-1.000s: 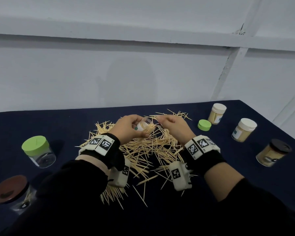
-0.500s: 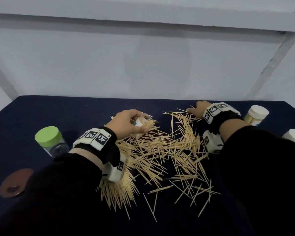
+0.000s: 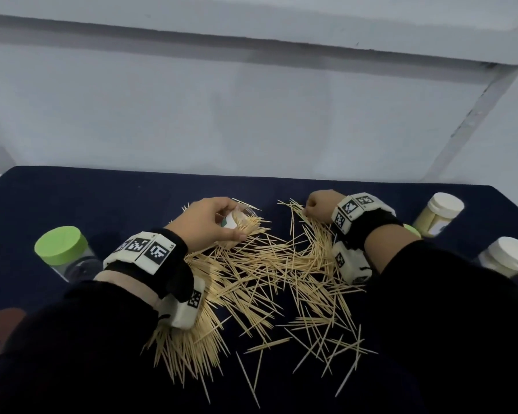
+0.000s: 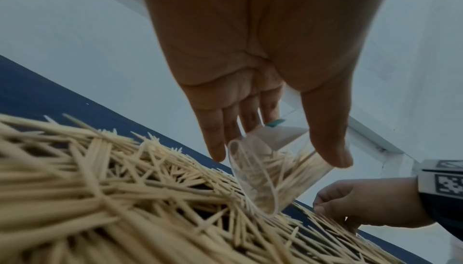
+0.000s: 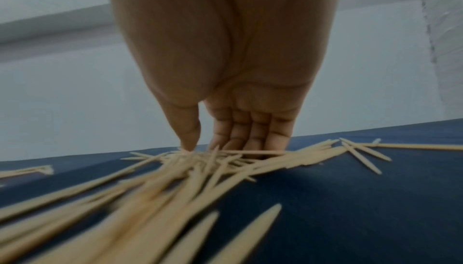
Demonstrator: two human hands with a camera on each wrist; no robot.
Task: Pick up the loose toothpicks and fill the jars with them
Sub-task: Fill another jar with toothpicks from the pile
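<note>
A wide heap of loose toothpicks point(image 3: 266, 264) covers the middle of the dark blue table point(image 3: 102, 198). My left hand point(image 3: 231, 227) grips a small clear jar point(image 3: 240, 218), tilted on its side with its mouth toward the heap and toothpicks inside. In the left wrist view the jar point(image 4: 253, 181) sits between the fingers and thumb of the left hand point(image 4: 275, 159), its rim on the toothpicks point(image 4: 100, 189). My right hand point(image 3: 308, 206) is at the heap's far right edge. Its curled fingers and thumb point(image 5: 213, 147) pinch down on a cluster of toothpicks point(image 5: 175, 169).
A clear jar with a green lid point(image 3: 62, 249) stands at the left, and a brown lid point(image 3: 0, 330) shows at the lower left. Two white-lidded jars point(image 3: 441, 212) point(image 3: 509, 258) stand at the right. A green lid point(image 3: 411, 230) peeks from behind my right forearm.
My right hand left the jar's mouth, swung out to the right, and now pinches toothpicks at the heap's far edge. The left hand still holds the tilted jar.
</note>
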